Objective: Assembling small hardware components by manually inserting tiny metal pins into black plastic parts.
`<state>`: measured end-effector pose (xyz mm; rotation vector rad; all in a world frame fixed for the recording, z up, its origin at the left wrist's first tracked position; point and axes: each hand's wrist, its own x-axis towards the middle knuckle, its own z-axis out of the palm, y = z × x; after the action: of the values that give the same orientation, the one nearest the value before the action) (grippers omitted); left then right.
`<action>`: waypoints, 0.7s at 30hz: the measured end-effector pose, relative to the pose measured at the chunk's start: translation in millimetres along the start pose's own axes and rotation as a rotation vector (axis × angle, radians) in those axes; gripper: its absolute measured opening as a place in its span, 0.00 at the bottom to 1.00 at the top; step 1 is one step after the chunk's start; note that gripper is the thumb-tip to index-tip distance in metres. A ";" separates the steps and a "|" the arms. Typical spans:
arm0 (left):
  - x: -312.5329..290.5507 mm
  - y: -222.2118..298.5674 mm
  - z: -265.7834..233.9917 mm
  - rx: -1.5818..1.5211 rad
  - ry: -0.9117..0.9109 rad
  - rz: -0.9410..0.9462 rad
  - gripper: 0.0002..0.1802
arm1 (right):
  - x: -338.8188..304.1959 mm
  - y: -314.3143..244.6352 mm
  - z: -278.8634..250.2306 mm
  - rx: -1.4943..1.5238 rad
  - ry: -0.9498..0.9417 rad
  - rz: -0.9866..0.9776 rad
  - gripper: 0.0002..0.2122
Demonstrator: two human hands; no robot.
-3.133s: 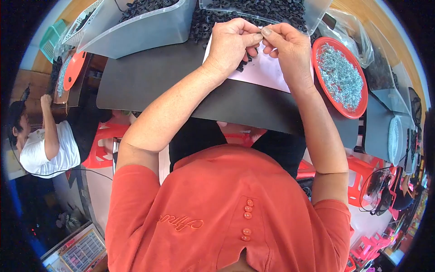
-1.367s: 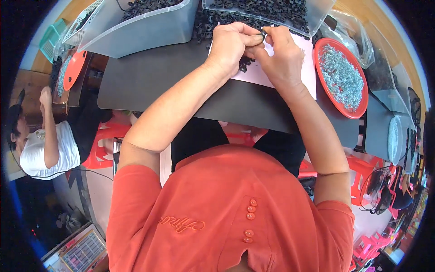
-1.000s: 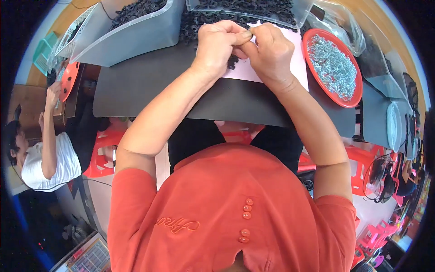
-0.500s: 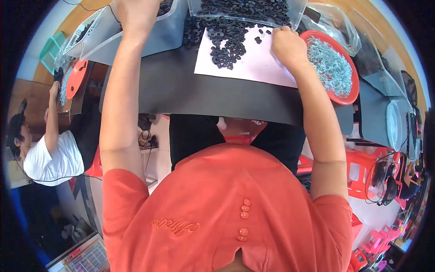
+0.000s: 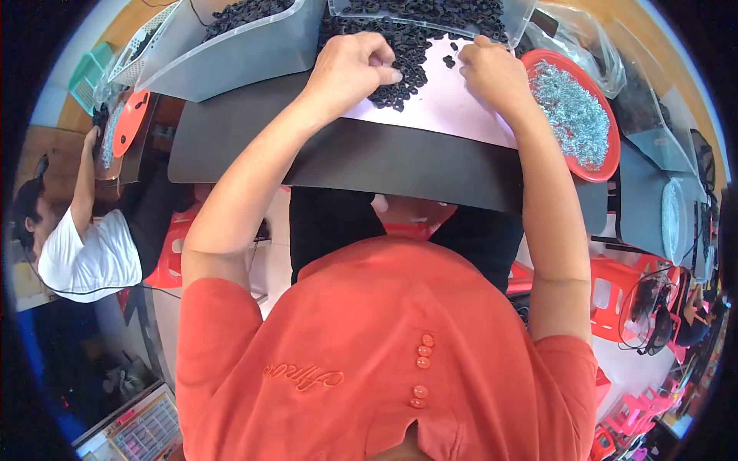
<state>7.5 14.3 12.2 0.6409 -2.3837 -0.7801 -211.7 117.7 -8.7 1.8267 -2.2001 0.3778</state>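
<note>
My left hand [image 5: 350, 73] is over the left part of a heap of small black looped pieces [image 5: 396, 94]. Its fingers are curled, with a gap between thumb and forefinger and nothing visible there. My right hand [image 5: 493, 73] rests at the right side of a white sheet [image 5: 450, 111], fingers drawn together. Whatever they may hold is hidden. A few loose black pieces [image 5: 449, 61] lie on the sheet beside those fingers. Right of that hand, a red round tray [image 5: 613, 157] holds many small shiny silvery-blue parts [image 5: 569, 115].
A clear plastic bin [image 5: 231, 65] of black pieces stands at the left, another clear bin [image 5: 519, 19] at the far edge. The dark table [image 5: 254, 138] ends before my body. At far left a person in white [image 5: 92, 257] reaches toward an orange-red tray [image 5: 131, 123].
My left hand has come from above the left bin, moving right and nearer, to the black heap. My right hand has stayed at nearly the same spot.
</note>
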 end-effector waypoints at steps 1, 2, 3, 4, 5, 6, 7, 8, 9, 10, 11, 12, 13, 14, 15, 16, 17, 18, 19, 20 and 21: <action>-3.3 -3.6 2.2 -0.013 0.002 -0.003 0.11 | -1.8 0.5 -1.2 0.097 -0.006 0.004 0.10; -5.3 -6.3 4.2 -0.025 0.004 -0.005 0.11 | -1.0 -0.3 -2.1 0.100 -0.008 0.007 0.10; -5.1 -7.9 6.5 -0.032 0.012 0.023 0.11 | 1.0 -2.4 -2.9 0.123 0.058 -0.012 0.10; -3.1 -5.8 8.2 -0.030 0.010 0.023 0.11 | 2.9 -3.0 -3.1 0.145 0.125 -0.034 0.10; -0.4 -2.3 10.2 -0.008 -0.005 0.043 0.11 | 4.2 -1.1 -0.1 0.147 0.126 -0.034 0.10; 2.3 1.2 12.0 0.015 -0.019 0.064 0.12 | 5.4 1.9 5.1 0.135 0.116 -0.033 0.10; 5.3 3.3 13.2 0.067 -0.033 0.074 0.12 | 5.9 3.0 8.1 0.123 0.107 -0.033 0.10; 6.6 2.0 14.6 0.069 -0.032 0.074 0.12 | 5.4 4.5 10.4 0.124 0.109 -0.033 0.10; 7.3 -0.6 16.6 0.084 -0.016 0.082 0.11 | 4.9 6.0 12.6 0.143 0.124 -0.035 0.10; 7.8 -2.2 17.3 0.100 -0.001 0.089 0.11 | 4.5 5.8 13.6 0.164 0.139 -0.036 0.10; 9.3 -4.1 15.9 0.103 -0.002 0.089 0.11 | 4.9 5.7 14.6 0.166 0.140 -0.036 0.10; 10.9 -6.1 12.9 0.098 -0.013 0.037 0.10 | 5.8 5.4 15.7 0.166 0.158 -0.024 0.09; 12.0 -7.3 9.8 0.093 -0.025 -0.016 0.09 | 5.9 4.2 15.7 0.166 0.175 -0.013 0.09; 13.7 -7.2 6.6 0.052 -0.038 -0.069 0.08 | 6.7 2.7 15.9 0.170 0.176 -0.012 0.09; 14.7 -8.3 5.0 0.055 -0.039 -0.070 0.08 | 8.0 1.1 16.0 0.123 0.146 0.015 0.08; 16.5 -9.9 2.1 0.035 -0.032 -0.113 0.08 | 10.7 -1.1 15.0 0.077 0.118 0.040 0.08; 18.3 -11.5 -0.4 0.015 -0.025 -0.155 0.07 | 11.1 -2.9 13.5 0.082 0.122 0.038 0.08; 19.7 -13.6 -2.2 0.014 -0.012 -0.180 0.07 | 10.0 -4.8 11.7 0.045 0.111 0.039 0.08; 21.7 -17.5 -3.4 0.020 -0.008 -0.181 0.07 | 10.0 -6.2 10.4 0.009 0.099 0.040 0.08; 23.6 -21.8 -4.1 0.030 0.021 -0.188 0.07 | 10.0 -6.1 12.1 0.012 0.104 0.036 0.08; 24.4 -25.7 -4.9 0.041 0.050 -0.195 0.07 | 9.2 -5.3 15.5 0.004 0.138 0.058 0.08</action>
<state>-0.7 -20.2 7.4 0.9101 -2.3205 -0.7879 -208.6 102.9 -19.7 1.6886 -2.1631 0.5040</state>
